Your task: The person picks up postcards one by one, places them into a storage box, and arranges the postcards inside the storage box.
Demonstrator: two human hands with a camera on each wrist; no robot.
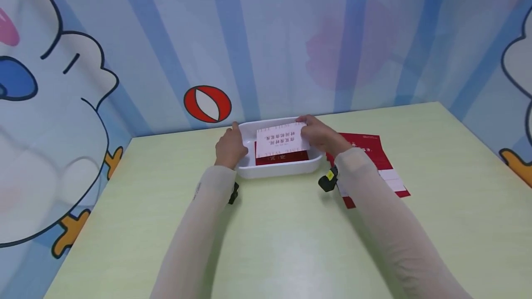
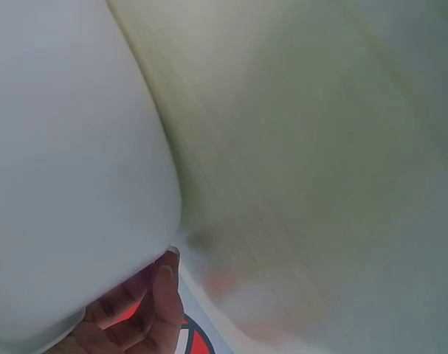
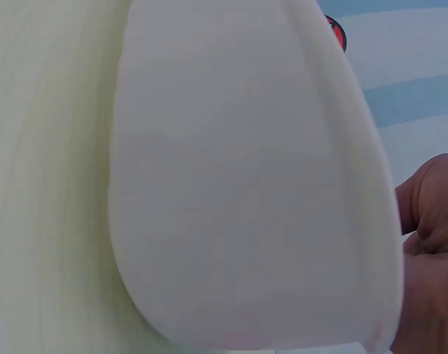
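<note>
A white plastic tray [image 1: 282,170] with rounded corners sits near the back edge of the table. My left hand [image 1: 230,147] grips its left end, and in the left wrist view the fingers [image 2: 164,295] bend against the outer wall. My right hand [image 1: 322,135] pinches the right edge of a white printed card [image 1: 282,140], which slants over the tray's inside. Below that card lies a red card [image 1: 282,157], partly hidden. The right wrist view is mostly filled by the tray's side [image 3: 246,177], with part of the right hand [image 3: 434,221] behind it.
Right of the tray, partly under my right forearm, lie red and white printed papers [image 1: 370,151] on the pale green table [image 1: 270,234]. Behind the table rises a blue striped wall [image 1: 274,36] with cartoon pictures. Each wrist carries a small black device [image 1: 328,180].
</note>
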